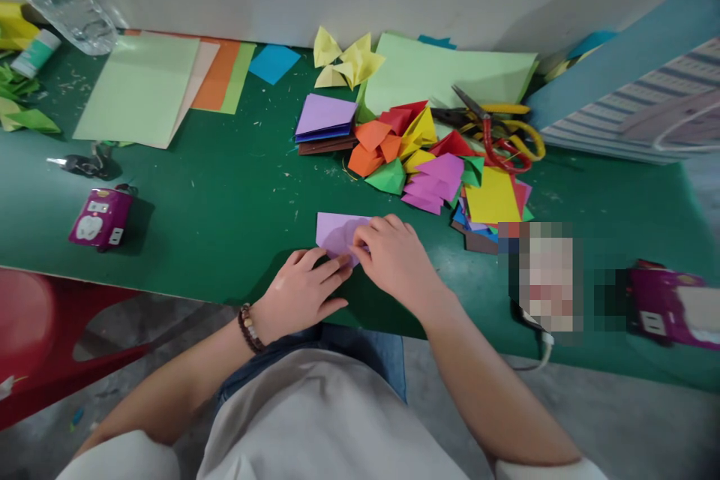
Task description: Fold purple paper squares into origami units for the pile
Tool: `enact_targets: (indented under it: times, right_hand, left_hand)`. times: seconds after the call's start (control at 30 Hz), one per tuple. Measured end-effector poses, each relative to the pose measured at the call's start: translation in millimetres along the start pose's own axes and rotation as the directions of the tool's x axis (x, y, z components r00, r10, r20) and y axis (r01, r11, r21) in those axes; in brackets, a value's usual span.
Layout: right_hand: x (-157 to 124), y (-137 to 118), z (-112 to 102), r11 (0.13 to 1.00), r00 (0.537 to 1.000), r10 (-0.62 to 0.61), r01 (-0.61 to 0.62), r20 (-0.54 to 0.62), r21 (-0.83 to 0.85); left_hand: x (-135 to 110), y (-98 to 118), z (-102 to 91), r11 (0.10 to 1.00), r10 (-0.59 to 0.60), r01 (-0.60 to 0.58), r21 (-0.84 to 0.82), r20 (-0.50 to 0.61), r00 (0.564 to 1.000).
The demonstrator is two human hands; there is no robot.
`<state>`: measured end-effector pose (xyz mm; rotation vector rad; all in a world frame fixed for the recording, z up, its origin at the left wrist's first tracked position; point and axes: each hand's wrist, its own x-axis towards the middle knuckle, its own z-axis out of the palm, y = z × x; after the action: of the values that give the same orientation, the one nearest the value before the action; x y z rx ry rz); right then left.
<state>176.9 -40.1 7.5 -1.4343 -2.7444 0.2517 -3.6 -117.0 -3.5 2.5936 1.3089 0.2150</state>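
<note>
Beaded, a dark bracelet [251, 328] is worn on the wrist of the left hand [307, 289]. On the table [214, 217], the near edge of the lilac paper [333, 229], a smooth, straight-edged piece, is partly covered by both hands. The left fingers are loosely spread and laid flat on it, with nothing gripped. The right hand [397, 259] is placed over its right side with fingers bent and thumb lowered to the surface; whether the paper is pinched there cannot be told.

Right of the lilac paper and slightly beyond it, a stack of squares [492, 195] is topped by yellow. Farther off, beyond and to the right of the lilac paper, crisply creased triangular pieces [368, 139] are heaped in orange, red, yellow, green and purple. Directly beyond the lilac paper, another stack [326, 114] is topped with lilac. Scissors [503, 157] with smooth red handles are laid beyond the heap. Farthest behind the lilac paper, pale-yellow folded pieces [360, 60] are set beside a pale-green sheet [433, 75].

Among containers, a glossy purple box [102, 217] is placed well left of the lilac paper, its contents hidden. Far beyond, on the left, a clear plastic bottle [67, 7] is seen tilted.
</note>
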Motion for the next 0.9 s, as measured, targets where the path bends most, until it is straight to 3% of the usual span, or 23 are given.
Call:
enact_targets:
  times: [0.1,0.27,0.47,0.9]
  right_hand:
    - [-0.9,3.1,2.0,1.000,1.000,-0.011,0.011,-0.006,0.018]
    - [-4.9,8.1,6.0,0.995,0.998,-0.032,0.037,-0.058,0.096]
    - [-24.9,15.6,16.3,0.982,0.969,-0.027,0.072,-0.245,0.175]
    - [-34.0,6.0,32.6,0.964,0.952,-0.209,0.239,-0.226,0.115]
  left_hand:
    - [5.0,-13.7,-3.5,0.995,0.098,-0.097,-0.018,0.017,0.995]
    - [15.7,-33.8,-2.7,0.960,0.268,-0.270,-0.068,-0.043,0.963]
    - [17.3,-35.0,1.2,0.957,0.255,-0.263,-0.125,-0.075,0.964]
    - [17.0,-32.3,1.7,0.969,0.189,-0.198,-0.147,-0.069,0.979]
